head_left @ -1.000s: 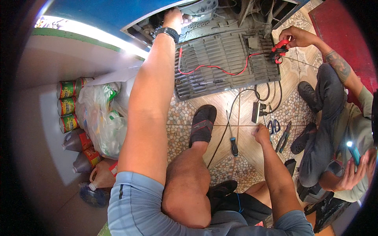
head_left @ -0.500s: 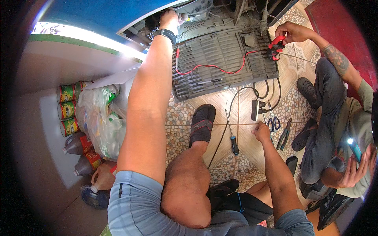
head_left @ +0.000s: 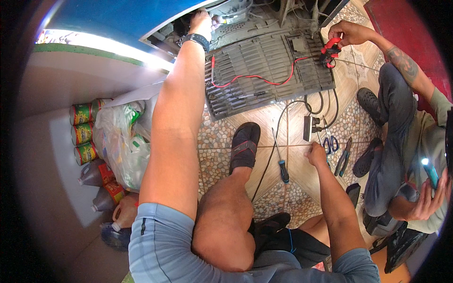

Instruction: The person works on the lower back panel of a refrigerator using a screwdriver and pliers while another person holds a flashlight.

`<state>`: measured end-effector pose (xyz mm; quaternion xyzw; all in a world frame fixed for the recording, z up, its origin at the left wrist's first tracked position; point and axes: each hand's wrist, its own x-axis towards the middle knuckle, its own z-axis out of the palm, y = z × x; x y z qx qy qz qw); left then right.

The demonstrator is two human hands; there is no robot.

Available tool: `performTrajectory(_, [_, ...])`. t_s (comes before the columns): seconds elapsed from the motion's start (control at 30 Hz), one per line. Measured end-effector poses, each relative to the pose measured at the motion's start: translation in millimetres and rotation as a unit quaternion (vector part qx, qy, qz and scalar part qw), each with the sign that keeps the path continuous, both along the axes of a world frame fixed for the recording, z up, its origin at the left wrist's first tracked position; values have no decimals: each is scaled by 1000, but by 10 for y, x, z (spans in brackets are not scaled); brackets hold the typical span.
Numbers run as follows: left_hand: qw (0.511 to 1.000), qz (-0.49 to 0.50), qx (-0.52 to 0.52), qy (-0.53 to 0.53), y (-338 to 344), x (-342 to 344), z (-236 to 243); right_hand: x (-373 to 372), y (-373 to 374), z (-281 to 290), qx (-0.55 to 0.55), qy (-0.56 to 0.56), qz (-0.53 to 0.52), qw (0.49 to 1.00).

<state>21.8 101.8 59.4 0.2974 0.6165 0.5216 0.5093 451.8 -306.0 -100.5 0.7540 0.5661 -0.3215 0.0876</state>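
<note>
My left hand (head_left: pixel 201 22) reaches into the open base of a blue cabinet-like appliance (head_left: pixel 108 19). Its fingers curl beside a pale fitting (head_left: pixel 216 20) near a grey rounded housing (head_left: pixel 233 12); what they grip is partly hidden. Low over the tiles, my right hand (head_left: pixel 316 154) is closed just below a black and white power strip (head_left: pixel 307 129), and I cannot make out anything in its fingers. A black slatted panel (head_left: pixel 264 101) lies in front of the opening, with a red test lead (head_left: pixel 255 77) across it. The lead runs to a red and black clamp meter (head_left: pixel 331 51) in another person's hand.
A screwdriver (head_left: pixel 283 171), scissors (head_left: pixel 332 144) and pliers (head_left: pixel 344 158) lie near my right hand. That person crouches at the right, holding a lit phone (head_left: pixel 431 172). Cans (head_left: pixel 85 153), jugs (head_left: pixel 92 174) and a plastic bag (head_left: pixel 120 141) stand at the left. Black cables curve across the floor.
The view has shifted slightly. My left hand stays inside the opening and my right hand stays low by the power strip. The other person's phone has tilted a little.
</note>
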Motion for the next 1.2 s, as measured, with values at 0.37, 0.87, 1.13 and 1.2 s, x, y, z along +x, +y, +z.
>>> performTrajectory(0.37, [999, 25, 21, -23, -156, 9, 145, 23, 42, 33, -55, 17, -2, 998])
performTrajectory(0.87, [996, 34, 54, -57, -169, -26, 185, 18, 19, 81, -35, -23, 4, 999])
performTrajectory(1.13, [959, 65, 120, -247, -73, -237, 293, -37, 74, 185, -63, 0, -17, 998])
performTrajectory(1.2, [958, 6, 152, -241, 14, -359, 251, -37, 72, 141, -62, 0, -17, 998])
